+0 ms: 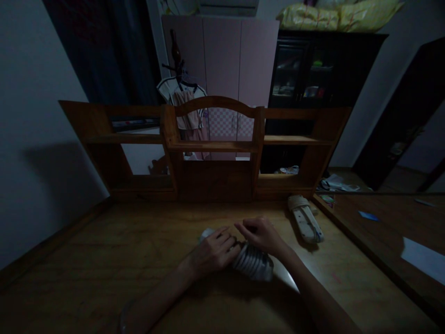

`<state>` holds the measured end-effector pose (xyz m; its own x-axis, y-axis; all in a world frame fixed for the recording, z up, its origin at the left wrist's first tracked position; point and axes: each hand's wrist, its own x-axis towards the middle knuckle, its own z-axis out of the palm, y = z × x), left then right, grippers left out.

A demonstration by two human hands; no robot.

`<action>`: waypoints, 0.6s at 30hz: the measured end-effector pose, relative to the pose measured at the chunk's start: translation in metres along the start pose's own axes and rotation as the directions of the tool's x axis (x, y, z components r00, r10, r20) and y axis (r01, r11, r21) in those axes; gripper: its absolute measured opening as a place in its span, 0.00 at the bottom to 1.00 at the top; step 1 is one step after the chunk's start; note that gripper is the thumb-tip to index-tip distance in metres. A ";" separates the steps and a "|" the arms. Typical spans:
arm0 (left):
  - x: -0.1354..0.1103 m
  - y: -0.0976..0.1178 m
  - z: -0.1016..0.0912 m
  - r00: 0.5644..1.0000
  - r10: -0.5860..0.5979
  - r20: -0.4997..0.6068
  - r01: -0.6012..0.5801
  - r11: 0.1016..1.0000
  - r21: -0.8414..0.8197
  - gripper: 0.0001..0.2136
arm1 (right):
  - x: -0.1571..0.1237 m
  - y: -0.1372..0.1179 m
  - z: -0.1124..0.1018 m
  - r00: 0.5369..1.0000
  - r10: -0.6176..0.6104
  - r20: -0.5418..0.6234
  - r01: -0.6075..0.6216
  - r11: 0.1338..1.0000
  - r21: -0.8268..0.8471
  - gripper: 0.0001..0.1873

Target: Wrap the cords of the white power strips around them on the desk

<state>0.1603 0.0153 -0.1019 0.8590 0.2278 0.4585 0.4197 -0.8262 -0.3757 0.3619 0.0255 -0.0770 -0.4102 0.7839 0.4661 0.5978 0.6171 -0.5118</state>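
My left hand is wrapped over a pale bundle wound with white cord, low over the middle of the desk. The cord lies in side-by-side turns at the bundle's right end, and the other end shows past my left fingers. Just above the wound turns, my right hand is curled with thumb and fingers drawn together. What sits in its fingers, if anything, is too dark to make out. To the right lies a white power strip with its cord wrapped around one end.
A wooden desk spreads under my hands, with a wooden shelf unit along its back. On the lower surface at right are a white paper and a blue card. Behind stand a pink wardrobe and a dark cabinet.
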 end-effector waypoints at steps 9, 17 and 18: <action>-0.008 -0.002 -0.002 0.981 0.105 -0.164 -0.098 0.994 0.052 0.10 | 0.004 0.009 0.006 0.959 0.173 0.223 -0.250 0.887 0.389 0.27; -0.016 0.002 0.003 0.962 0.134 -0.237 -0.129 0.991 0.036 0.14 | 0.003 0.000 0.015 0.954 0.155 0.255 -0.284 0.737 0.613 0.25; -0.017 0.002 0.003 0.962 0.123 -0.243 -0.117 0.992 0.039 0.15 | 0.003 -0.002 0.017 0.952 0.164 0.258 -0.295 0.712 0.637 0.24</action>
<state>0.1477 0.0109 -0.1128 0.8066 -0.0076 0.5910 0.3276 -0.8266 -0.4577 0.3480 0.0282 -0.0866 -0.4700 0.8654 0.1739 0.1083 0.2521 -0.9616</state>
